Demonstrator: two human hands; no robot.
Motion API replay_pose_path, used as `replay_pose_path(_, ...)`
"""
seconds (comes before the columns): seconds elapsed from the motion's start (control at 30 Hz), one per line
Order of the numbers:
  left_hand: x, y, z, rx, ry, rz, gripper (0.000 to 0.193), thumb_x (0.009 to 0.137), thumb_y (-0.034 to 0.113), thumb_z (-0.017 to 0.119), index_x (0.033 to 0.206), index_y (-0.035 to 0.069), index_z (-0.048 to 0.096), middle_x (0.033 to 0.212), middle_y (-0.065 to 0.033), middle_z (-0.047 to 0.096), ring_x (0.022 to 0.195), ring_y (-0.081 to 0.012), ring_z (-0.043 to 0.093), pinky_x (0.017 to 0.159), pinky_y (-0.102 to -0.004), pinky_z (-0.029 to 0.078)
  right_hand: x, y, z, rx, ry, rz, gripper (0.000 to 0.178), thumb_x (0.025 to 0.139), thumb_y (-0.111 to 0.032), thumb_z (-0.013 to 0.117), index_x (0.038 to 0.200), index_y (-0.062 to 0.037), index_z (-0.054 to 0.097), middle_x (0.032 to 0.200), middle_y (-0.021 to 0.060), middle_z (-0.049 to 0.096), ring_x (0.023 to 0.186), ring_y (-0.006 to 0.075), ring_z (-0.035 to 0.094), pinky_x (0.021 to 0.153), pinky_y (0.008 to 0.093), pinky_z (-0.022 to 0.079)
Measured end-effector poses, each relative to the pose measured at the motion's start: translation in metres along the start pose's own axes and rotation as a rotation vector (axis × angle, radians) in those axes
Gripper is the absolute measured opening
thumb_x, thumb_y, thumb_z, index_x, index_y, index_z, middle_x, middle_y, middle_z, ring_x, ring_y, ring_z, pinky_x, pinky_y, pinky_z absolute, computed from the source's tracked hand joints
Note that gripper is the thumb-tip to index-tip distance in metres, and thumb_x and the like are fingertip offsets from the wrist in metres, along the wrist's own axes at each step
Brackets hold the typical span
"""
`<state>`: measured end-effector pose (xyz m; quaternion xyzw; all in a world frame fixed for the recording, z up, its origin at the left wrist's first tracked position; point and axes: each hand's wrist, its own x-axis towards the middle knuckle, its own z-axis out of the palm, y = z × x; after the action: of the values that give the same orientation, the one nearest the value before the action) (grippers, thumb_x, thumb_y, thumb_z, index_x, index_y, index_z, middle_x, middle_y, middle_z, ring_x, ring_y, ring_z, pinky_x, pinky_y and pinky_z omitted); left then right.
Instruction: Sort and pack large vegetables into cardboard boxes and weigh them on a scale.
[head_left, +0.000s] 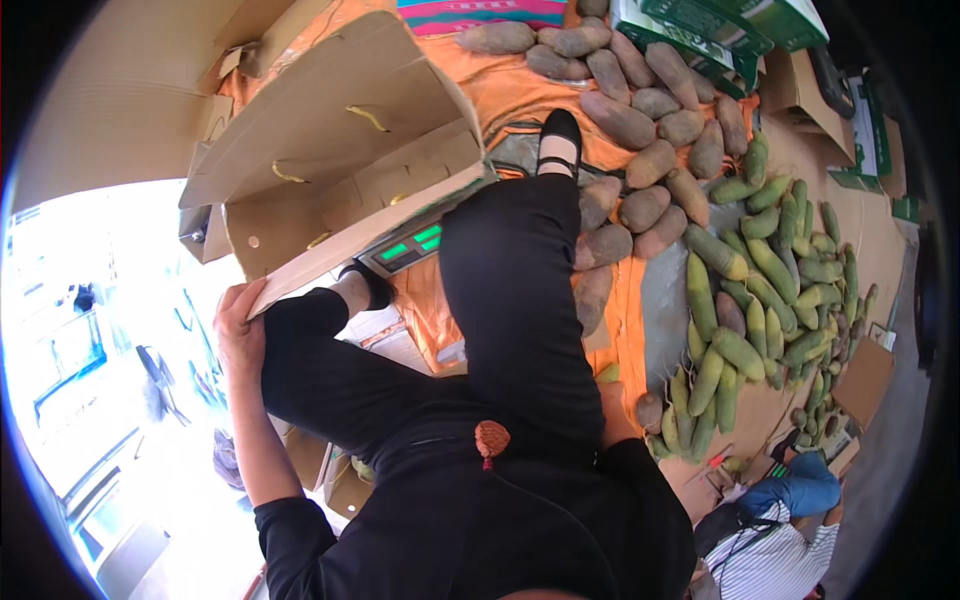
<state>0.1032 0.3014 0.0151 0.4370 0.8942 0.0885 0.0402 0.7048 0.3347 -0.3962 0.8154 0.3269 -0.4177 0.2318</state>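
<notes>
An open cardboard box (340,195) with yellow rope handles stands in front of me, tilted in view. My left hand (240,325) is closed on the near left edge of the box, thumb and fingers pinching the cardboard. Beneath the box, a scale (412,246) shows a lit green display. My right hand (612,405) hangs beside my right thigh, its fingers hidden by the leg. A bit of pale green shows just beyond it. Nearest to it are the reddish-brown root vegetables (592,298) and the heap of long green radishes (738,350).
Orange sheeting (628,345) covers the floor under the brown roots. Green cartons (700,45) and a pink-and-blue box (480,14) lie at the far side. Another person (775,540) in a striped shirt is low at the right. Bright glare fills the left.
</notes>
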Motion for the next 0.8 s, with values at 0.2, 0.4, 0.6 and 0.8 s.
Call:
replay_pose_path(0.2, -0.001, 0.006, -0.003, -0.006, 0.021, 0.01, 0.031, 0.072, -0.005, 0.063, 0.1, 0.006, 0.069, 0.091, -0.0111, 0.064, 0.09, -0.0283, 0.061, 0.082, -0.0362, 0.049, -0.033, -0.08, -0.081, 0.216, 0.118, -0.596, 0.062, 0.063, -0.012, 0.081, 0.112, 0.0024, 0.045, 0.106, 0.019, 0.059, 0.098, 0.0319, 0.06, 0.085, 0.0394, 0.048)
replay_pose_path(0.4, -0.002, -0.001, -0.002, 0.06, 0.03, 0.05, 0.027, 0.073, 0.001, 0.063, 0.098, 0.01, 0.069, 0.09, -0.0062, 0.064, 0.089, -0.0269, 0.061, 0.081, -0.0378, 0.049, -0.175, -0.242, -0.214, 0.498, 0.176, -1.176, 0.06, 0.074, 0.001, 0.072, 0.125, -0.0033, 0.042, 0.109, 0.0098, 0.057, 0.096, 0.0207, 0.057, 0.086, 0.0334, 0.046)
replay_pose_path(0.6, -0.003, -0.001, -0.006, 0.106, 0.044, 0.09, 0.028, 0.072, 0.001, 0.061, 0.097, 0.011, 0.069, 0.09, -0.0049, 0.065, 0.087, -0.0257, 0.062, 0.079, -0.0387, 0.049, -0.367, -0.368, -0.282, 0.715, 0.12, -1.721, 0.054, 0.078, 0.005, 0.068, 0.125, 0.0001, 0.042, 0.116, 0.0104, 0.056, 0.106, 0.0182, 0.057, 0.093, 0.0324, 0.046)
replay_pose_path(0.8, -0.005, -0.004, -0.006, 0.11, 0.047, 0.093, 0.03, 0.07, -0.001, 0.061, 0.097, 0.011, 0.069, 0.088, -0.0048, 0.064, 0.085, -0.025, 0.062, 0.075, -0.0382, 0.049, -0.471, -0.451, -0.234, 0.339, -0.468, -1.925, 0.053, 0.074, 0.0, 0.071, 0.122, -0.0046, 0.049, 0.108, 0.0067, 0.061, 0.102, 0.0171, 0.06, 0.087, 0.0319, 0.05)
